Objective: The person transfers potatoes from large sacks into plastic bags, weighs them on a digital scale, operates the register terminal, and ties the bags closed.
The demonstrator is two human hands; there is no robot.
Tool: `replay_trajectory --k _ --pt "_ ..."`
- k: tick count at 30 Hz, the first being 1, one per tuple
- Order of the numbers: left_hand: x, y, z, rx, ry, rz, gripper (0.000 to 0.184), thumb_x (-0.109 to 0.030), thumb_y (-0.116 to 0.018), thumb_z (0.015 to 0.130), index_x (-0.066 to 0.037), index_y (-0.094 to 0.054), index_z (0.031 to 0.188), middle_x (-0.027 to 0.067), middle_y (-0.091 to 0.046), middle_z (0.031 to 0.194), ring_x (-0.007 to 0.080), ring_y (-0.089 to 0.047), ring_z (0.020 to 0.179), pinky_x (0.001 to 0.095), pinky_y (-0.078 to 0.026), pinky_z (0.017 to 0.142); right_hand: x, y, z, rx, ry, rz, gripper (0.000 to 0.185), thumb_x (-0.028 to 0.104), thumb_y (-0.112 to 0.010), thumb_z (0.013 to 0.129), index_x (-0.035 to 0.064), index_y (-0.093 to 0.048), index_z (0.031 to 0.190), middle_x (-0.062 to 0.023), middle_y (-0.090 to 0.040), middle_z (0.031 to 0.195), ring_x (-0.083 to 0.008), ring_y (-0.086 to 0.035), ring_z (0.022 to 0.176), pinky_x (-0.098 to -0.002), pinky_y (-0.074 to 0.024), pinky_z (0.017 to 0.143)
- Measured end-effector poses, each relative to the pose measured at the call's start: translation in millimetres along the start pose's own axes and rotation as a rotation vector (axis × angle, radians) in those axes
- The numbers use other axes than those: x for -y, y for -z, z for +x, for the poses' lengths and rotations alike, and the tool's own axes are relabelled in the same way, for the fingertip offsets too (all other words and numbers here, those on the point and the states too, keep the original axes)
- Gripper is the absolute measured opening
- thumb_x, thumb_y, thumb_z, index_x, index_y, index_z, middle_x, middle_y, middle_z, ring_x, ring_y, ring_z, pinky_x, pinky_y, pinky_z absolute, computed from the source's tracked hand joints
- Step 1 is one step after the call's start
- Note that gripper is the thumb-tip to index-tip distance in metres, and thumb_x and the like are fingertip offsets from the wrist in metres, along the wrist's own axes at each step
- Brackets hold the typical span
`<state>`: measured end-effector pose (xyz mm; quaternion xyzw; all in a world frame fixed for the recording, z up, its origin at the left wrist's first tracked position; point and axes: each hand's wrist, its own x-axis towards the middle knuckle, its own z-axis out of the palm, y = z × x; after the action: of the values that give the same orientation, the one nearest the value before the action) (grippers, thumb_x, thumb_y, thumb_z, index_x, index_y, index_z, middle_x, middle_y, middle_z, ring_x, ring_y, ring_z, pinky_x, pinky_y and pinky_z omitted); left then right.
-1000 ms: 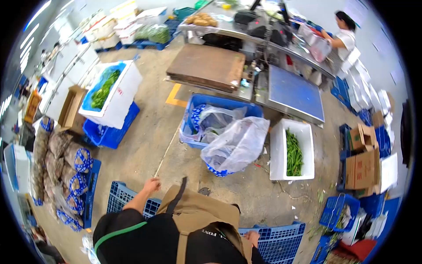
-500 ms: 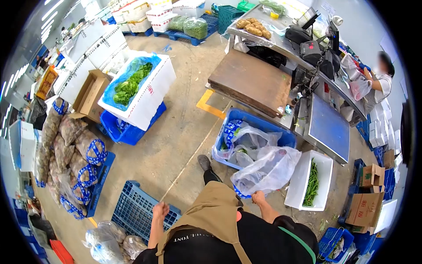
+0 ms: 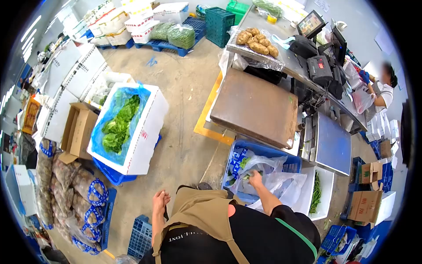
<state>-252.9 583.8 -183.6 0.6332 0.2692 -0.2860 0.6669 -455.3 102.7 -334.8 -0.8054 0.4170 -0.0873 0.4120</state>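
Note:
My left hand (image 3: 161, 199) hangs in the air in front of my apron, its fingers loosely curled with nothing visible in them. My right hand (image 3: 255, 178) is over the blue crate (image 3: 291, 165), fingers curled in; I see nothing held, and cannot tell whether it touches the bags below. Inside that crate lie clear plastic bags (image 3: 281, 185), green leaves (image 3: 244, 162) and blue-and-white printed wrapping. Beside it, a white foam box (image 3: 323, 204) holds long green vegetables (image 3: 315, 193).
A brown-topped platform (image 3: 255, 108) stands ahead, beside a counter with potatoes (image 3: 257, 42). On the left is a foam box (image 3: 149, 132) of leafy greens (image 3: 121, 123), near stacked sacks (image 3: 83, 193). A blue pallet (image 3: 140, 237) lies low. Another person (image 3: 380, 94) is at the right.
My view has moved forward, toward the platform and crate. My right hand has gone from beside the bag's near edge to over the crate. My left hand remains curled at my side.

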Motion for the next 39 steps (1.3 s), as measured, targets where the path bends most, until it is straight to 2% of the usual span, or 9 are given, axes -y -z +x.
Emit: replay_trajectory --k 3,5,13,25,31,33,35,36,39 --pt "-33 7 29 -0.071 0.058 0.013 0.028 -0.015 -0.054 0.09 0.003 -0.054 0.111 0.0098 -0.062 0.083 0.0185 -0.062 0.068 0.0289 -0.053 0.06 147 -3 68 0.277 -0.245 0.235 0.037 -0.002 -0.063 0.069 -0.0024 -0.059 0.106 -0.0124 -0.061 0.065 -0.0183 -0.057 0.047 -0.0332 -0.0466 0.042" --pt "-67 4 56 -0.096 0.066 0.024 0.027 -0.015 -0.054 0.09 0.002 -0.053 0.111 0.01 -0.062 0.084 0.0189 -0.062 0.069 0.0302 -0.053 0.061 192 -37 112 0.329 -0.07 0.311 0.034 0.0 -0.062 0.07 -0.0071 -0.059 0.103 -0.0117 -0.061 0.064 -0.0177 -0.056 0.044 -0.0305 -0.0447 0.04" --pt "-285 -69 191 0.054 -0.218 -0.017 0.025 -0.015 -0.054 0.09 0.002 -0.057 0.108 0.0088 -0.062 0.084 0.0164 -0.061 0.07 0.0277 -0.052 0.063 374 -133 217 0.462 -0.379 0.627 0.027 0.015 -0.055 0.089 -0.0075 -0.054 0.104 -0.0123 -0.061 0.068 -0.0184 -0.055 0.045 -0.0306 -0.0454 0.043" --pt "-493 -306 374 0.55 -0.262 0.256 0.027 -0.018 -0.057 0.088 0.001 -0.058 0.108 0.008 -0.064 0.086 0.0146 -0.063 0.073 0.0253 -0.052 0.066 479 -140 426 0.32 -0.48 0.831 0.028 0.02 -0.057 0.09 -0.0037 -0.056 0.105 -0.0104 -0.061 0.074 -0.0178 -0.058 0.054 -0.0323 -0.0512 0.054" --pt "-549 -398 455 0.461 -0.15 0.2 0.026 -0.015 -0.057 0.088 0.003 -0.058 0.107 0.0086 -0.063 0.086 0.0155 -0.061 0.073 0.0271 -0.051 0.068 463 -199 626 0.338 -0.596 1.134 0.036 0.025 -0.056 0.09 0.0014 -0.045 0.114 -0.015 -0.057 0.099 -0.0274 -0.061 0.073 -0.0421 -0.0509 0.064" --pt "-572 -422 475 0.399 -0.146 0.231 0.026 -0.015 -0.057 0.088 0.003 -0.058 0.108 0.0093 -0.063 0.086 0.0164 -0.061 0.074 0.0279 -0.051 0.067 489 -196 682 0.263 -0.707 1.143 0.047 0.032 -0.055 0.09 0.0006 -0.041 0.121 -0.015 -0.051 0.114 -0.0328 -0.058 0.095 -0.0471 -0.0485 0.078" --pt "-593 -440 500 0.358 -0.141 0.266 0.028 -0.015 -0.058 0.088 0.004 -0.058 0.108 0.0104 -0.063 0.085 0.0177 -0.062 0.074 0.029 -0.052 0.067 491 -201 736 0.155 -0.781 1.248 0.055 0.036 -0.056 0.09 0.0003 -0.037 0.127 -0.0154 -0.046 0.124 -0.0354 -0.053 0.106 -0.049 -0.0464 0.084" --pt "-601 -450 516 0.341 -0.143 0.265 0.029 -0.016 -0.058 0.088 0.004 -0.058 0.109 0.0112 -0.063 0.085 0.0185 -0.062 0.074 0.0297 -0.052 0.066 494 -196 762 0.124 -0.9 1.413 0.068 0.041 -0.055 0.088 0.0041 -0.026 0.137 -0.0138 -0.03 0.141 -0.0362 -0.039 0.124 -0.0526 -0.0394 0.094" --pt "-629 -474 555 0.34 -0.108 0.312 0.03 -0.017 -0.058 0.088 0.004 -0.058 0.109 0.0123 -0.064 0.084 0.0194 -0.062 0.071 0.0301 -0.052 0.064 490 -185 812 -0.296 -0.862 1.655 0.073 0.046 -0.055 0.088 0.0109 -0.021 0.141 -0.0092 -0.019 0.149 -0.0341 -0.03 0.131 -0.0543 -0.0359 0.097"
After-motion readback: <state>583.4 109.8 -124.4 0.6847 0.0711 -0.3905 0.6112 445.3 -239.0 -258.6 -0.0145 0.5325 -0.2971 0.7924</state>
